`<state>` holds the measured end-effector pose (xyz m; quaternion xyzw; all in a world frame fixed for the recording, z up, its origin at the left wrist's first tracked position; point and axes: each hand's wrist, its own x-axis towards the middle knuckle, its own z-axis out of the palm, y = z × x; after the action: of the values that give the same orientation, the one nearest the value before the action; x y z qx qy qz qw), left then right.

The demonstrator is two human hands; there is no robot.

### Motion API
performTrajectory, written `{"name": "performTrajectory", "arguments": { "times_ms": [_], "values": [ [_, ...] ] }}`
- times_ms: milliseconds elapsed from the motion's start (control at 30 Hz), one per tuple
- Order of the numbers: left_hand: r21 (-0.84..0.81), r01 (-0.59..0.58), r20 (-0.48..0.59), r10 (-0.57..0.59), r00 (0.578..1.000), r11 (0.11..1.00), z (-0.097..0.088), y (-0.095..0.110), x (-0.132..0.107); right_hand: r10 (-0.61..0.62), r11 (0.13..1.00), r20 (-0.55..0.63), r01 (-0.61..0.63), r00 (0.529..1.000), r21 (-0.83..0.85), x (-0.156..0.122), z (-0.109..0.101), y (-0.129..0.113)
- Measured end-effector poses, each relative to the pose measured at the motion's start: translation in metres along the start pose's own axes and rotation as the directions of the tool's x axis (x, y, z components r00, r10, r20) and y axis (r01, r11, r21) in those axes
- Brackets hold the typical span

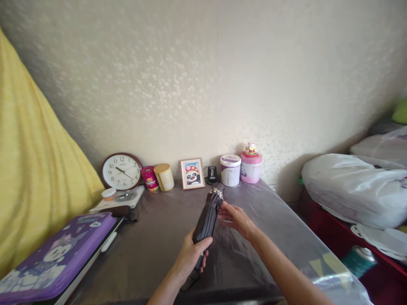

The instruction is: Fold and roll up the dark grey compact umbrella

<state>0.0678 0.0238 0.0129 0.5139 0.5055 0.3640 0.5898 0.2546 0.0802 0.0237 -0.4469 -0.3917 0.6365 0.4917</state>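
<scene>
Above the glossy dark-grey worktop (159, 237), the left hand (191, 255) grips a folded black fabric umbrella (205, 221); the right hand (238, 220) is at its upper end, whether pinching I can't tell. A yellow cloth curtain (28, 169) hangs beside the pale, leaf-patterned wall (203, 76).

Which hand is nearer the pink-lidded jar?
The right hand, left of the jar and toward the camera; the left hand is farther left and nearer the camera.

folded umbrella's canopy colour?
The folded umbrella has a dark canopy, black to charcoal; shown in the head view, the only one.
</scene>
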Motion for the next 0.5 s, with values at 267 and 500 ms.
{"name": "performTrajectory", "arguments": {
  "times_ms": [267, 500],
  "values": [
    [0.210, -0.103, -0.052, 0.117, 0.992, 0.972, 0.007, -0.002, 0.000, -0.096, 0.985, -0.070, 0.085, 0.993, -0.153, -0.003, 0.013, 0.001],
    [0.192, -0.141, -0.081, 0.158, 0.984, 0.971, 0.006, 0.005, -0.007, -0.073, 0.996, -0.088, 0.069, 0.993, -0.050, 0.000, 0.015, 0.005]
  ]
}}
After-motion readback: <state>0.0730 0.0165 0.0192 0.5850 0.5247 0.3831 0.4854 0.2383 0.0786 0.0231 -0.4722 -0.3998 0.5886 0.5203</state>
